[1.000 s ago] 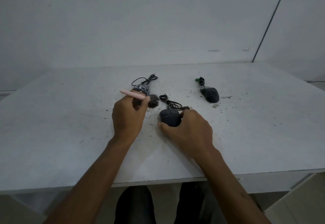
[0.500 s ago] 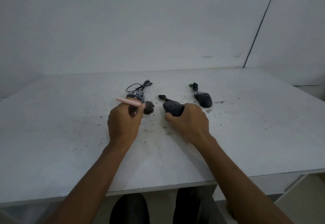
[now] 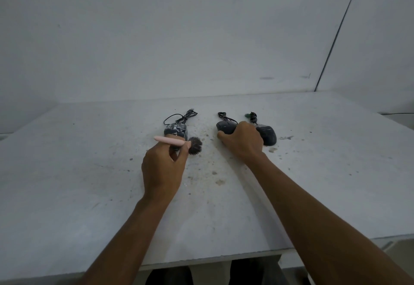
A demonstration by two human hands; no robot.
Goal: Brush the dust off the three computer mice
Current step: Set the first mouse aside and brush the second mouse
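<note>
Three wired mice lie in a row across the middle of the white table (image 3: 67, 172). The left mouse (image 3: 175, 130) is dark with pale marks, its cable looped behind it. My left hand (image 3: 162, 169) grips a pink-handled brush (image 3: 171, 140); the dark bristle head (image 3: 195, 145) hangs just right of that mouse. My right hand (image 3: 243, 142) grips the middle black mouse (image 3: 225, 126) and covers its near half. The right black mouse (image 3: 267, 135) sits close beside my right hand, with a green plug on its cable behind it.
Dust and brownish crumbs (image 3: 218, 180) are scattered on the table between my hands and to the right of the mice. A white wall rises right behind the table. The table's front edge (image 3: 201, 260) runs near my body.
My right hand has pushed the middle mouse away from me, up into line with the other two. My left hand with the brush has stayed by the left mouse. The view has tilted up.
</note>
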